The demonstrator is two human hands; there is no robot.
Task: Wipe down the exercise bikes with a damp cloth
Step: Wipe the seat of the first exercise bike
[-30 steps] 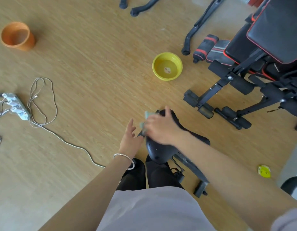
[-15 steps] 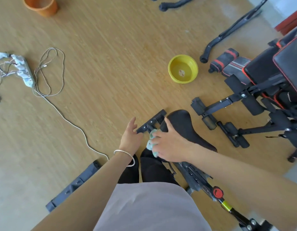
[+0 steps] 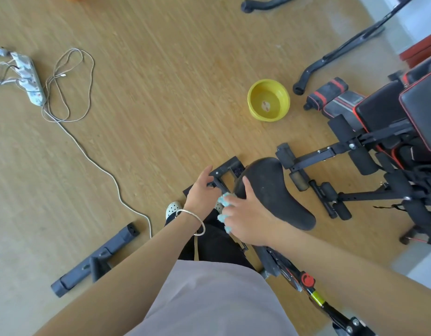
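Note:
The exercise bike's black saddle (image 3: 275,192) sits just below the middle of the head view. My right hand (image 3: 246,217) is closed around a light blue cloth (image 3: 225,201) and presses it against the saddle's left side, thumb lying on the saddle. My left hand (image 3: 201,192), with a silver bangle on the wrist, rests with fingers spread on the black pedal bracket (image 3: 224,173) beside the saddle. The bike's frame (image 3: 306,282), with a red knob, runs down to the lower right.
A yellow bowl (image 3: 269,100) stands on the wooden floor beyond the saddle. A black and red weight bench (image 3: 391,132) fills the right side. A power strip (image 3: 28,76) and loose white cables (image 3: 71,88) lie at the left. A grey base bar (image 3: 95,260) lies at the lower left.
The view has tilted and shifted, bringing the bike frame into sight. My right hand with the cloth has slid from the saddle's top down its left side. My left hand has reached onto the pedal bracket.

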